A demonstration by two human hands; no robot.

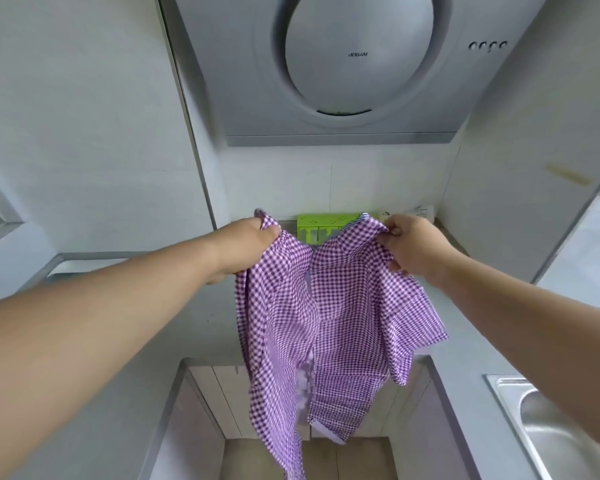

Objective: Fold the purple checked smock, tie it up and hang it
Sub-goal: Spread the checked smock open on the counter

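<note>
left hand (246, 244) pinches one top corner of the purple checked smock (326, 313), fingers curled tight round the cloth. right hand (409, 247) does the same at the other top corner, thumb and fingers closed on a bunched edge. i hold the smock up in the air over the gap in the counter (465, 341), below the range hood (343, 64); its lower part hangs loose and twisted. risks, my estimate: the twist folds in crooked; a slack pinch drops a corner; the hem snags the counter edge.
</note>
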